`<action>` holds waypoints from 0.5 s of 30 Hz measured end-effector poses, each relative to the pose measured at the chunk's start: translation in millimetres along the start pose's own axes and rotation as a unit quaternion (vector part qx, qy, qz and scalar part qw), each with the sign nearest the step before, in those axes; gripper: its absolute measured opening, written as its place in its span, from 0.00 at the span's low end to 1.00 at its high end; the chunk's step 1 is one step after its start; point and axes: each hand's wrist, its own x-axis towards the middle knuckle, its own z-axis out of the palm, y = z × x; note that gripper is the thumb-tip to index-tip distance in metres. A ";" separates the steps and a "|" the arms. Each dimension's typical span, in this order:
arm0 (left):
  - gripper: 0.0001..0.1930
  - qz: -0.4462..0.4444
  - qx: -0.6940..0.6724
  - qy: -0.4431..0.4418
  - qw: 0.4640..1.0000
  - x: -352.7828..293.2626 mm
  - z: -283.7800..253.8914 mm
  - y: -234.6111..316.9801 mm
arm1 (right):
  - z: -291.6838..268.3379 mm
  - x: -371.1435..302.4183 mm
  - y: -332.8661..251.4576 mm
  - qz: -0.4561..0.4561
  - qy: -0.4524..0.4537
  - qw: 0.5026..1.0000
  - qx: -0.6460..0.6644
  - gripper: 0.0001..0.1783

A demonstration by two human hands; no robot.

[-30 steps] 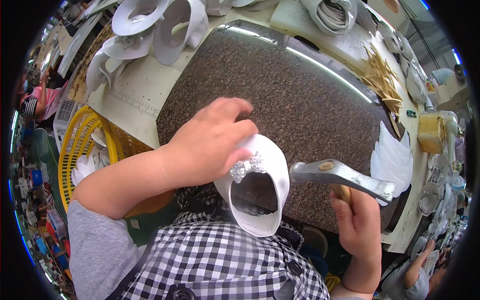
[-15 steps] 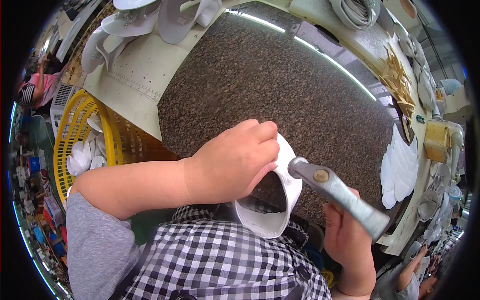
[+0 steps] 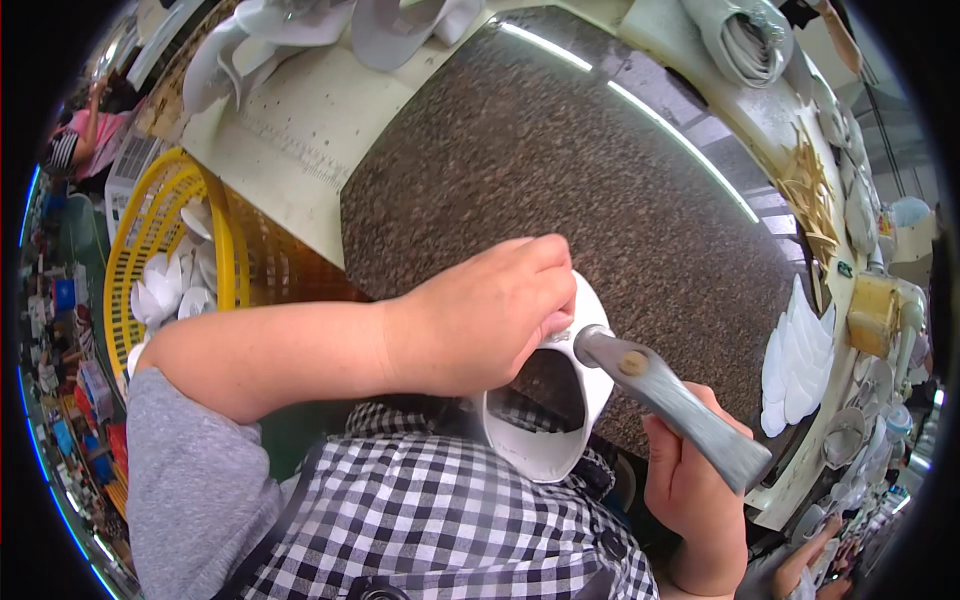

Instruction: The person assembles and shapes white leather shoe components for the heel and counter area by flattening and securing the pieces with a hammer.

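My left hand (image 3: 490, 315) is closed on the upper edge of a white, looped shoe upper (image 3: 562, 455), its fingertips curled out of sight. The upper stands at the near edge of a speckled stone slab, with a wide opening showing through it. In my right hand (image 3: 695, 480) is a metal hammer (image 3: 690, 415), gripped by a handle that is mostly hidden beneath the head. The hammer's round face meets the white upper just right of my left fingertips, or hovers very close to it.
A yellow basket (image 3: 232, 240) with white pieces stands at the left. White layered pieces (image 3: 797, 365) lie on the slab's right side, below tan strips (image 3: 808, 190). White curved uppers (image 3: 400, 35) sit at the far left, a roll (image 3: 745, 45) at the far right. Other people work beyond.
The view has shifted slightly. My left hand keeps its hold on the shoe upper, and the hammer face now sits closer to my left fingertips.
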 end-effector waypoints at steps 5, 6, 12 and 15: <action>0.16 0.002 -0.131 -0.161 0.978 8.0 -38.3 -5.2 | 3.2 1.8 5.3 0.007 -0.043 0.999 0.006 0.07; 0.19 0.032 -0.153 -0.167 0.973 9.9 -43.5 -9.9 | -1.8 1.0 8.7 0.010 -0.016 1.000 0.019 0.07; 0.12 0.071 -0.058 -0.264 0.960 42.1 -44.9 -16.5 | -2.2 -11.6 26.4 0.059 0.104 0.973 0.199 0.11; 0.09 -0.031 -0.047 -0.341 0.938 66.8 -44.1 -3.8 | -8.5 10.7 -7.9 -0.090 0.009 0.991 0.098 0.09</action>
